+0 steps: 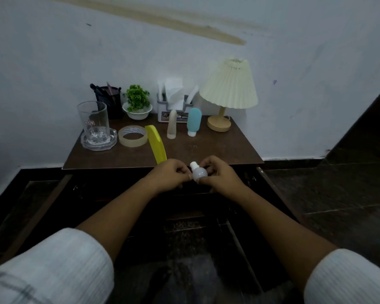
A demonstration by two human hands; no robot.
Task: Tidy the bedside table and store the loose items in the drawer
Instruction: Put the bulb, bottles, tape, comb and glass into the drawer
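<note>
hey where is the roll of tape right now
In the head view, the tape roll lies flat on the left half of the bedside table, between the glass dish holding the tumbler and the yellow strip.

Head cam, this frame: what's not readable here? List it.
1. Head view, drawer interior: too dark, contents unknown.
2. Head view, small bottle: left hand and right hand cover its sides, so any label is hidden.
3. Head view, tissue holder label: beige tube and blue tube block part of the print.
4. Head view, pen cup contents: dark and too small.
</note>
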